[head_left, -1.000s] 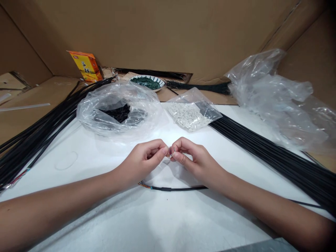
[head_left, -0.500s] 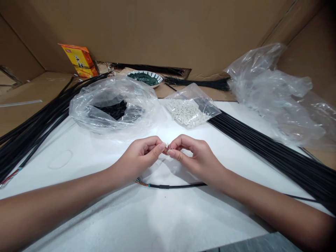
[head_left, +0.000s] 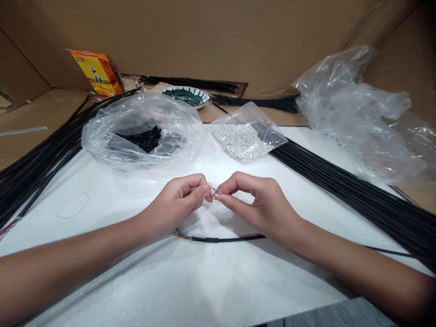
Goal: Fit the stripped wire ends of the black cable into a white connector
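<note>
Held fine wires (head_left: 214,193) pinched in the closed grip of left hand (head_left: 182,197) and right hand (head_left: 264,200), just above the table (head_left: 204,281). Had black cable (head_left: 235,239) already bared to coloured wires (head_left: 181,234) at one end. Apparently had work left at the pinched tips; could not tell how much.

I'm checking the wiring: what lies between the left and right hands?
In the head view, thin wires show in the narrow gap between left hand and right hand, too fine to count.
</note>
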Demonstrator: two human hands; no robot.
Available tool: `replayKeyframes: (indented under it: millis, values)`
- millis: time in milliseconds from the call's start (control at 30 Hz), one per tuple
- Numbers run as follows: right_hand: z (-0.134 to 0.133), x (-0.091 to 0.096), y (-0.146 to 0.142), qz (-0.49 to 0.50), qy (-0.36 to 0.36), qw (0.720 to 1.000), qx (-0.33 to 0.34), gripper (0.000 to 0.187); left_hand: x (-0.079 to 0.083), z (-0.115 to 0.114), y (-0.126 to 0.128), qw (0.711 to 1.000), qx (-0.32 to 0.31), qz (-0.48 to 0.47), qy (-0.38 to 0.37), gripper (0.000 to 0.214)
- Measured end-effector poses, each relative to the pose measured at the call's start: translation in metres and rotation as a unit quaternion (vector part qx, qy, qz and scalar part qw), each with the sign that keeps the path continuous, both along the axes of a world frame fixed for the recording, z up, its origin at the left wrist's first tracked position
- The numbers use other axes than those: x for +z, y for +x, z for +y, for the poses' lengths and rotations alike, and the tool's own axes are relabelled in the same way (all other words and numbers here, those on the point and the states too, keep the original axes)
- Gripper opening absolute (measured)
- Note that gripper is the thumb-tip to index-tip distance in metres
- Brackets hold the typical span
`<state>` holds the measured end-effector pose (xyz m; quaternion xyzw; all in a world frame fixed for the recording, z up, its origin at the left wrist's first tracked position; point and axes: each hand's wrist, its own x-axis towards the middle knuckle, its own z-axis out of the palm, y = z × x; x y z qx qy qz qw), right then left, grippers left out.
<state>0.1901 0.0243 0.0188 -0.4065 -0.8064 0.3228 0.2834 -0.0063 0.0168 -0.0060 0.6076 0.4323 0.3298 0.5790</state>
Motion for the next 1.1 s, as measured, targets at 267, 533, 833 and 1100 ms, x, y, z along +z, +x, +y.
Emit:
replayKeyframes:
  millis: [267, 533, 833, 1100]
  values:
    - [-0.004, 0.003, -0.002, -0.023, -0.003, 1.000, -0.015, 0.016, 0.001, 0.000, 0.000, 1.000, -0.004, 0.005, 0.000, 0.040]
    - [-0.007, 0.003, 0.000, -0.034, 0.006, 0.999, -0.027, 0.013, 0.001, 0.000, 0.000, 1.000, -0.006, 0.004, 0.009, 0.039]
    - [-0.010, 0.003, -0.001, -0.051, 0.039, 0.997, -0.037, 0.012, 0.004, 0.000, 0.001, 1.000, -0.011, 0.004, 0.010, 0.041]
    - [-0.012, 0.005, -0.002, -0.058, 0.037, 0.997, -0.041, 0.012, 0.002, -0.001, 0.000, 0.999, -0.007, 0.034, 0.031, 0.041]
